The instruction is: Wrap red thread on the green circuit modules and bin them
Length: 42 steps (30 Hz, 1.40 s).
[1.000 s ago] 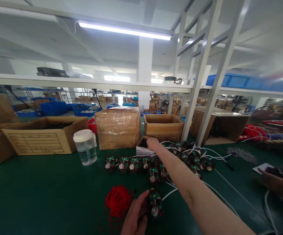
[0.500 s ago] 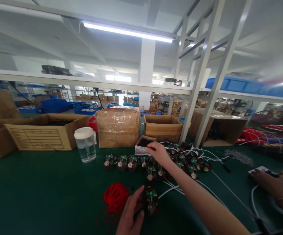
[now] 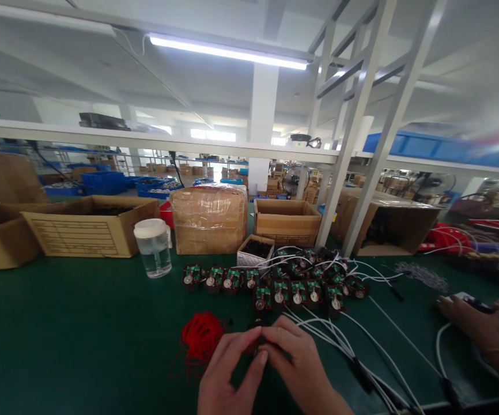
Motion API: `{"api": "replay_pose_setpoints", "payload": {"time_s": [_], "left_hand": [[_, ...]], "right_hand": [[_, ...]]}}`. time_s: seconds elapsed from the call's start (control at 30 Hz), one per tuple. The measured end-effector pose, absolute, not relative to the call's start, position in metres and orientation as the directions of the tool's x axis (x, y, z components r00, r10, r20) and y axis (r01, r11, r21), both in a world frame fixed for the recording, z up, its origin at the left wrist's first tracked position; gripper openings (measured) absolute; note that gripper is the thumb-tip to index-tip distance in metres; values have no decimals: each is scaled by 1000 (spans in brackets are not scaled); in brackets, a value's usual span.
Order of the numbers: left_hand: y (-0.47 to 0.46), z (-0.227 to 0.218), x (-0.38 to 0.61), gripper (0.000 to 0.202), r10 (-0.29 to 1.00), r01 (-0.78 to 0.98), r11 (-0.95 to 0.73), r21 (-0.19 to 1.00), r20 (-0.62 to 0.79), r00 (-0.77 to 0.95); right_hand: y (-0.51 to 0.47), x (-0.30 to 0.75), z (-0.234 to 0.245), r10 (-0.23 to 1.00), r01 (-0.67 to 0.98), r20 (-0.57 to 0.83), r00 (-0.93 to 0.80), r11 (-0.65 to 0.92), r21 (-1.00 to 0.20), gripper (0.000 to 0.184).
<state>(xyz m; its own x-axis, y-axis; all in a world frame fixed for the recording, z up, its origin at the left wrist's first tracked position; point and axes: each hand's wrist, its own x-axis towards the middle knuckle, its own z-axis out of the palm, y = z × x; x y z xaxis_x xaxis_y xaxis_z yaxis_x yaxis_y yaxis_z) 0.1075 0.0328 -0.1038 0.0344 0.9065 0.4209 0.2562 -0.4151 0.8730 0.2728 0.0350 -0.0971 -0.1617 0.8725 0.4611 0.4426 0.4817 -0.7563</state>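
Note:
My left hand point(image 3: 231, 369) and my right hand point(image 3: 298, 362) meet low in the middle, over a dark-cased circuit board unit point(image 3: 258, 324) that they mostly cover. The left thumb and fingers close on the unit's left side. My right fingertips are pinched together against its top; whatever small thing they hold is hidden. Left of the hands lies a tangled bundle of red wire point(image 3: 201, 335). Beyond them stand rows of similar units with green boards point(image 3: 298, 294) and round metal discs, with white cables point(image 3: 336, 333) trailing to the right.
A small box of black parts point(image 3: 249, 259) stands behind the units. A lidded water jug point(image 3: 153, 253) and cardboard boxes point(image 3: 208, 222) line the back under a shelf. At the right, another person's hands point(image 3: 469, 325) work beside a pile of small metal pieces point(image 3: 422, 276).
My right hand has come back from the small box of black parts to the unit by my left hand. The left fingers have closed in over the unit, now mostly hidden.

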Motion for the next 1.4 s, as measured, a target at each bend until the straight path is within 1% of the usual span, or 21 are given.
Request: {"api": "replay_pose_setpoints", "payload": {"time_s": [0.13, 0.23, 0.3, 0.33, 0.47, 0.57, 0.73, 0.87, 1.03, 1.1, 1.23, 1.4], "left_hand": [[29, -110, 109, 30, 900, 257, -430, 865, 434, 44], [26, -112, 109, 30, 903, 240, -428, 871, 423, 73], [25, -112, 110, 31, 909, 221, -417, 882, 404, 103], [24, -112, 111, 32, 911, 217, -411, 885, 395, 115], [19, -110, 117, 35, 922, 224, -387, 894, 377, 87], [16, -110, 120, 34, 924, 213, -381, 900, 374, 72], [14, -111, 121, 31, 929, 227, -366, 903, 368, 35], [17, -113, 117, 31, 918, 255, -392, 884, 395, 41], [23, -115, 110, 28, 859, 265, -500, 825, 434, 271], [24, -116, 108, 29, 837, 257, -529, 809, 448, 315], [23, -116, 109, 30, 833, 252, -537, 805, 457, 312], [23, -118, 110, 23, 860, 288, -501, 816, 433, 270]], "right_hand": [[26, 273, -103, 880, 412, 441, -175, 473, -779, 20], [20, 274, -108, 866, 407, 476, -155, 495, -768, 22], [17, 275, -111, 870, 382, 475, -133, 487, -786, 26], [16, 276, -111, 886, 351, 445, -132, 461, -815, 29], [12, 277, -111, 953, 160, 231, -197, 263, -951, 42], [10, 277, -110, 958, 94, 184, -219, 208, -974, 49], [8, 277, -113, 963, 123, 170, -209, 199, -972, 54], [7, 278, -118, 967, 127, 163, -198, 191, -973, 54], [6, 281, -118, 966, 119, 164, -201, 190, -975, 56], [5, 280, -117, 970, 116, 145, -196, 170, -978, 58], [3, 279, -117, 978, 106, 120, -173, 140, -984, 59], [1, 277, -116, 982, 93, 91, -166, 107, -990, 58]]}}
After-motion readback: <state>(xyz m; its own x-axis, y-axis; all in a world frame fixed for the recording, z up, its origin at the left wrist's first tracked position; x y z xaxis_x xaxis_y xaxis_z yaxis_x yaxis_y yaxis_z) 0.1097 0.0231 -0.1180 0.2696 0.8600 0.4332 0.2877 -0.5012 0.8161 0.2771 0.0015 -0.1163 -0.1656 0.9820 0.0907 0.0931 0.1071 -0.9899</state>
